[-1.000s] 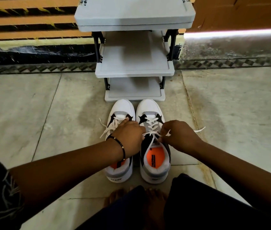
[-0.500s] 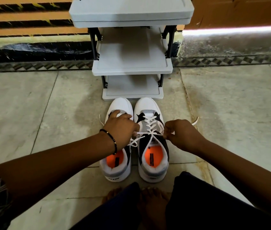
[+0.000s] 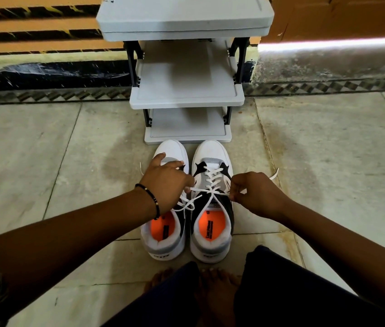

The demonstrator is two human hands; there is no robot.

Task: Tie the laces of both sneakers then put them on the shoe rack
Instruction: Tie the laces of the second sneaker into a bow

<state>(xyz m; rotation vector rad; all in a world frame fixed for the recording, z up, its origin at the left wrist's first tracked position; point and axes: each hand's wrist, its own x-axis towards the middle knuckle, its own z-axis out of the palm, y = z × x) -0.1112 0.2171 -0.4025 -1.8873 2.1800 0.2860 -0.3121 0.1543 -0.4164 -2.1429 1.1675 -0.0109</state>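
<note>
Two white, grey and black sneakers with orange insoles stand side by side on the floor, toes toward the rack. My left hand [image 3: 166, 184] hovers over the left sneaker [image 3: 163, 241] and pinches one end of the right sneaker's white lace [image 3: 212, 182]. On the other side of the right sneaker [image 3: 210, 244], my right hand [image 3: 255, 194] pinches the other end. The lace runs taut between both hands across the tongue. Loose lace loops of the left sneaker lie between the shoes. The grey three-shelf shoe rack [image 3: 186, 95] stands just beyond the toes.
My bare feet [image 3: 212, 286] and dark trouser legs are just behind the heels. Stone floor tiles spread to both sides. A wall with orange and black stripes and a patterned border [image 3: 45, 95] runs behind the rack.
Both hands have drawn apart, pulling the right sneaker's lace tight. My left hand shifted left over the left sneaker, uncovering its orange insole.
</note>
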